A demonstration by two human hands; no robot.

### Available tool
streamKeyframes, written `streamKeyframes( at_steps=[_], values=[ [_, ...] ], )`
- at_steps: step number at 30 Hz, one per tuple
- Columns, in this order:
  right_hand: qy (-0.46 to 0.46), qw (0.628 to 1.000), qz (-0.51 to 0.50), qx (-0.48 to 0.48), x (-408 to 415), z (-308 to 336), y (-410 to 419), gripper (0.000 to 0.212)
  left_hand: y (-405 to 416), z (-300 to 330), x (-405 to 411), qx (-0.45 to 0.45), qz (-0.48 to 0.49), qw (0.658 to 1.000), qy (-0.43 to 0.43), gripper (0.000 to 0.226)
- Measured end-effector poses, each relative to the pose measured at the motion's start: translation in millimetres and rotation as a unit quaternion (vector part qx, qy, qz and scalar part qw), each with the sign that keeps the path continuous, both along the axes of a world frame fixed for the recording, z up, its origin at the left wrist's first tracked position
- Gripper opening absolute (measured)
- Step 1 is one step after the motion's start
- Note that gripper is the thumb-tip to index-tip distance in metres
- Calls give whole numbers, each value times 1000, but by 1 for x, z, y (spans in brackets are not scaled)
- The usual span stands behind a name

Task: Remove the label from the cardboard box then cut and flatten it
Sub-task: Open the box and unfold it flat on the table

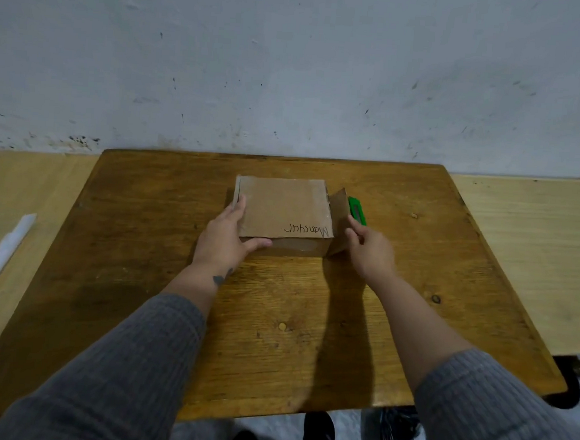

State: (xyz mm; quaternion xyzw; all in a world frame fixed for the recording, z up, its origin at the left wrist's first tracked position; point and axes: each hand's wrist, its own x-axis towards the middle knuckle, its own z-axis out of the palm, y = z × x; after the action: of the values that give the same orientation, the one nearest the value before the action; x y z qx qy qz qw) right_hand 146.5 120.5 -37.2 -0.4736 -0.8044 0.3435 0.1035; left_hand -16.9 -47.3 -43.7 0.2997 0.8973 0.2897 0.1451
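A brown cardboard box (282, 209) sits on a wooden table (276, 304), with handwriting on the near right corner of its top. A side flap (338, 216) stands open on its right. My left hand (227, 236) rests against the box's near left corner, fingers on the left edge and thumb along the front face. My right hand (369, 247) reaches toward the flap, its fingertips touching or nearly touching the flap and a green utility knife (357, 209) lying on the table just right of the box. I see no separate label on the box.
The table stands against a scuffed white wall (292, 65). A white strip (4, 255) lies on the lighter surface to the left. Dark shoes (318, 435) and a plastic bag (400, 437) are on the floor below the table's near edge.
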Motion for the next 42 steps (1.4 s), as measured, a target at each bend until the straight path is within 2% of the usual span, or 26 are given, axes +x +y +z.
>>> streamKeyframes(
  at_steps=[2, 4, 9, 13, 16, 18, 19, 21, 23, 28, 34, 40, 42],
  values=[
    [-105, 983, 92, 117, 8, -3, 0, 42, -2, -2, 0, 4, -8, 1000, 6, 105],
    [-169, 954, 151, 194, 13, -10, 2, 43, -4, -4, 0, 11, -13, 1000, 9, 104],
    [-212, 935, 184, 215, 19, -27, 1, 49, -5, -6, 1, 20, -11, 1000, 10, 102],
    [-153, 958, 154, 185, 15, -24, 4, 45, -6, -6, 2, 29, -12, 999, 7, 100],
    [-26, 982, 109, 152, 4, -5, 4, 42, -6, -6, 2, 33, -11, 999, 0, 101],
    [34, 987, 119, 107, -5, 9, -1, 47, -6, -4, 2, 38, -15, 999, -19, 109],
    [27, 985, 146, 91, -8, 14, -4, 53, -6, -4, 1, 43, -14, 998, -34, 114],
    [-38, 970, 211, 118, -12, 17, -7, 64, -6, -4, -1, 51, -4, 996, -68, 122],
    [-69, 955, 245, 150, -14, 14, -4, 64, -7, -6, -4, 55, 6, 994, -96, 123],
    [-29, 955, 254, 147, -16, 14, 3, 44, -12, -13, -7, 55, 1, 994, -100, 111],
    [-34, 952, 256, 162, -17, 16, 3, 41, -13, -15, -9, 44, -11, 995, -90, 109],
    [35, 922, 307, 235, -15, 12, -3, 42, -16, -13, -8, 75, -52, 994, -59, 94],
    [34, 891, 334, 307, -15, 9, -2, 48, -16, -14, -10, 75, -50, 994, -58, 93]
  ],
)
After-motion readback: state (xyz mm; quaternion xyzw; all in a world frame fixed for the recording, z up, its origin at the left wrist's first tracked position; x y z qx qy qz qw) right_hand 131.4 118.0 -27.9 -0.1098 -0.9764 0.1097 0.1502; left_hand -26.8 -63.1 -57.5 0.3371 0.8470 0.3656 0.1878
